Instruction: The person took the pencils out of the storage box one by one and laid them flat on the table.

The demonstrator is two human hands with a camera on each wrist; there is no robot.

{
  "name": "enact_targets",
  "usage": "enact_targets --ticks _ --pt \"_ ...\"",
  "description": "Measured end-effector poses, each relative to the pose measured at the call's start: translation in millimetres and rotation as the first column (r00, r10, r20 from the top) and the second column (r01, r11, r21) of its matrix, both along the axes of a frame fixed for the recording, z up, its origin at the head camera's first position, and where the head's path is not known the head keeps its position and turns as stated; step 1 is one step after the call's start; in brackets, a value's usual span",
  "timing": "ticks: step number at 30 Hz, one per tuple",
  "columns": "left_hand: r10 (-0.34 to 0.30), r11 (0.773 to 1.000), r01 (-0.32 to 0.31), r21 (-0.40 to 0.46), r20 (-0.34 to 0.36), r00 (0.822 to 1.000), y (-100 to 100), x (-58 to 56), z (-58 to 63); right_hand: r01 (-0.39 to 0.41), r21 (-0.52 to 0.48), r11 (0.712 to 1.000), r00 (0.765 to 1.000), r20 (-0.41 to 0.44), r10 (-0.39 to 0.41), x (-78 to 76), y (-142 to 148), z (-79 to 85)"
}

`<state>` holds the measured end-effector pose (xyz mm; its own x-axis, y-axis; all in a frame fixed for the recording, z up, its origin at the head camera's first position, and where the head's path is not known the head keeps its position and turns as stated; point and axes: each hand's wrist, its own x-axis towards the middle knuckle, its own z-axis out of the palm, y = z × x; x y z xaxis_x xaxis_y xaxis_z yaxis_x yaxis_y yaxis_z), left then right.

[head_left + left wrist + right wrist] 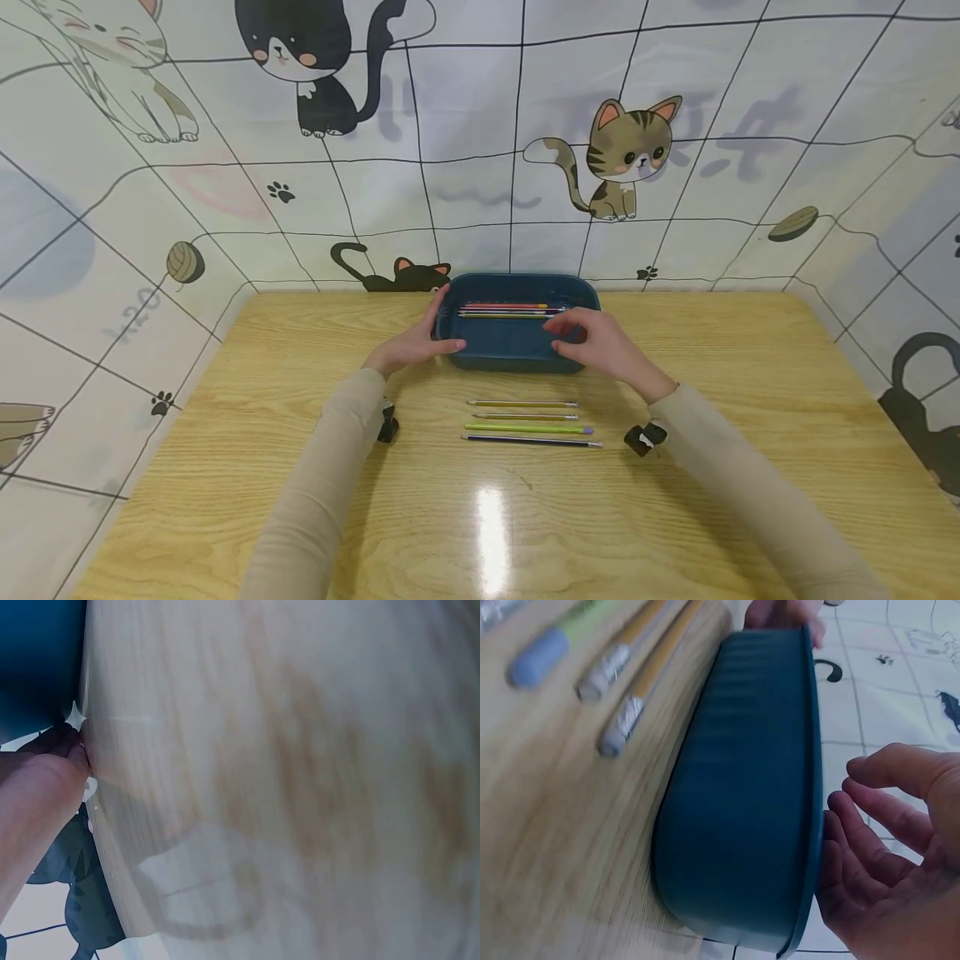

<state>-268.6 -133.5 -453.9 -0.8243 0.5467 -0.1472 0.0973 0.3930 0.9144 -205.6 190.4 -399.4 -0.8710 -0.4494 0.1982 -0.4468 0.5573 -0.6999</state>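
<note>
A dark blue plastic tray (pixel 510 364) stands on the table against the wall cloth, with several pencils (pixel 504 306) lying side by side along its far side. My left hand (pixel 415 343) grips the tray's left end, thumb over the near rim and fingers along the outer side. Over the right end of the tray is my right hand (pixel 600 343), its fingers loosely bent. In the right wrist view the thumb and fingers (pixel 885 817) are apart with nothing between them, beside the tray's rim. A row of pencils lies in front of the tray, among them a lime green pencil (pixel 525 428).
Two yellow pencils (pixel 522 404) and a dark blue pencil (pixel 528 440) make up the rest of the row on the wooden table (pixel 300 350). A cat-printed cloth (pixel 465 108) encloses the table's back and sides.
</note>
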Motion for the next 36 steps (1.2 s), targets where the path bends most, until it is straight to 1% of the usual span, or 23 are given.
enact_targets --ticks 5,10,14,19,29,32,36 --pt "0.003 1.000 -0.003 -0.011 0.007 1.000 -0.8 0.4 1.1 0.006 0.018 1.000 0.999 0.033 -0.007 -18.6 -0.3 -2.7" --pt "0.002 1.000 -0.002 -0.015 0.013 1.000 -1.3 -0.1 1.0 0.009 0.052 0.999 0.998 0.064 -0.012 -33.8 -0.9 -5.9" --pt "0.007 1.000 -0.007 -0.019 0.018 1.000 -1.9 -1.5 0.1 0.001 0.078 0.997 0.998 0.064 -0.006 -43.8 -3.4 -8.4" --pt "0.006 1.000 -0.005 -0.018 0.018 1.000 -2.1 -1.3 0.2 -0.021 0.083 0.996 0.998 0.060 0.016 -55.3 -7.6 -11.8" --pt "-0.009 1.000 0.009 -0.003 0.006 1.000 -1.3 -0.2 0.8 -0.034 0.100 0.994 0.994 0.110 0.023 -76.8 -17.2 -24.9" --pt "-0.009 1.000 0.009 0.000 0.021 1.000 -0.6 0.4 3.8 -0.019 0.119 0.993 0.993 0.115 0.005 -81.5 -20.0 -28.5" --pt "-0.021 1.000 0.021 0.009 0.050 0.999 0.6 5.3 17.0 0.018 0.142 0.990 0.993 0.112 -0.034 -84.5 -23.1 -30.5"
